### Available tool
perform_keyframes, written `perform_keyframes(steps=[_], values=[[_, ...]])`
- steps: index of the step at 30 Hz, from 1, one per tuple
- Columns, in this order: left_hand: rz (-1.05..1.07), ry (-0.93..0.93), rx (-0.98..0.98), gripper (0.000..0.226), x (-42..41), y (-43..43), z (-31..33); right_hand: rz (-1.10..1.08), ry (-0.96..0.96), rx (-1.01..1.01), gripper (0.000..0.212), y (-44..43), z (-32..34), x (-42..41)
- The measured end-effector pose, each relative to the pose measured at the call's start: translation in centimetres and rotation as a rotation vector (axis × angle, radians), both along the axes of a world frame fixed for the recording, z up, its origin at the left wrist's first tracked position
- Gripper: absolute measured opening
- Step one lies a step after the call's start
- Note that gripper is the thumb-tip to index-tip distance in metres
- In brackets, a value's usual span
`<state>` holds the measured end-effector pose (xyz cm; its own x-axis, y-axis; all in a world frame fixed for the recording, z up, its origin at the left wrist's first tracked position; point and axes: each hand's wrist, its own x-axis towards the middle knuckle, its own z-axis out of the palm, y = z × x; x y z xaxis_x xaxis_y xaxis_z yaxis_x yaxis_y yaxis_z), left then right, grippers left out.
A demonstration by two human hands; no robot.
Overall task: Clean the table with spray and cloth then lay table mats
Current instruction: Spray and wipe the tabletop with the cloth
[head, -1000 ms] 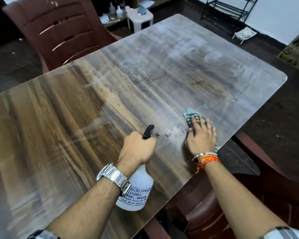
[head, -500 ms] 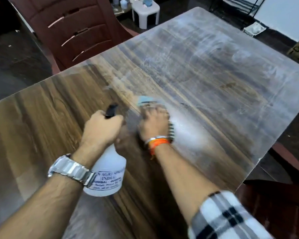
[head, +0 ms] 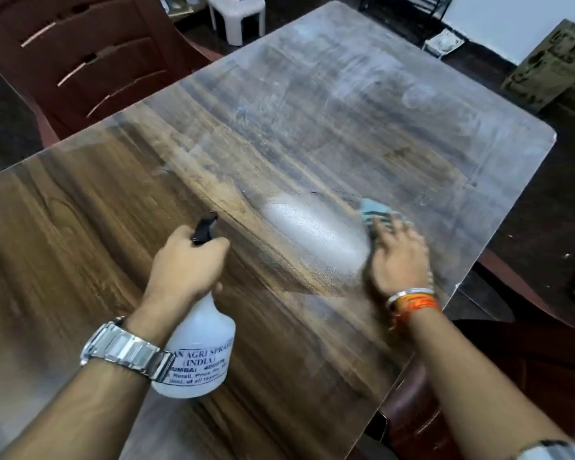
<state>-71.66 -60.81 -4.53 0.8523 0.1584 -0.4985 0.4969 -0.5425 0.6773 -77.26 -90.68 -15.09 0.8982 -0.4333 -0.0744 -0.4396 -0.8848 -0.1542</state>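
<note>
My left hand [head: 186, 260] grips the neck of a white spray bottle [head: 198, 356] with a black nozzle, held above the wooden table [head: 80, 227]. My right hand [head: 399, 257] presses flat on a light blue striped cloth [head: 374, 210] near the table's right edge; most of the cloth is hidden under the fingers. A wet, misted patch [head: 312, 234] lies on the wood between nozzle and cloth. No table mats are in view.
A dark red plastic chair [head: 80, 61] stands at the table's far left side, another [head: 478, 393] at the near right. A white stool [head: 236, 14], a black rack [head: 409, 5] and a patterned box [head: 551, 64] sit on the floor beyond.
My right hand has swept the cloth from beside the bottle out to the right, uncovering the wet patch. My left hand and the bottle have stayed roughly in place.
</note>
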Motion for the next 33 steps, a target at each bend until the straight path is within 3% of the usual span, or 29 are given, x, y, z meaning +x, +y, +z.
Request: perform_keyframes(steps=[4, 7, 11, 15, 18, 22, 25, 29, 33], values=[[-0.096, 0.012, 0.002, 0.017, -0.6, -2.4, -0.1, -0.049, 0.035, -0.021, 0.060, -1.5, 0.4, -1.1], [-0.181, 0.024, -0.003, 0.017, -1.5, -4.4, 0.0, 0.254, 0.008, -0.019, 0.059, 4.4, 0.3, -3.7], [-0.201, 0.040, 0.007, 0.029, -2.4, -5.6, -0.2, 0.716, 0.020, 0.155, 0.053, 11.4, 0.1, -9.0], [-0.229, 0.041, 0.023, 0.024, -3.1, -6.2, -0.2, 0.883, 0.039, 0.178, 0.050, 9.4, -0.4, -11.5], [-0.228, 0.041, 0.010, 0.020, -2.9, -6.1, -0.2, 0.709, 0.002, 0.132, 0.052, 4.2, -0.3, -10.5], [-0.195, 0.056, 0.002, 0.028, -2.2, -5.5, -0.4, 0.276, -0.018, 0.004, 0.049, -7.7, -0.9, -6.0], [-0.152, 0.051, 0.008, 0.015, -1.5, -5.6, -0.5, -0.044, -0.002, -0.055, 0.057, -12.4, -0.9, -1.1], [-0.102, 0.024, 0.012, 0.011, 0.5, -5.3, -0.2, -0.360, -0.031, -0.022, 0.058, -9.4, -0.9, 4.8], [-0.008, -0.016, 0.015, 0.017, 3.8, -3.7, -0.1, -0.234, -0.060, 0.035, 0.054, -1.9, -0.8, 12.5]])
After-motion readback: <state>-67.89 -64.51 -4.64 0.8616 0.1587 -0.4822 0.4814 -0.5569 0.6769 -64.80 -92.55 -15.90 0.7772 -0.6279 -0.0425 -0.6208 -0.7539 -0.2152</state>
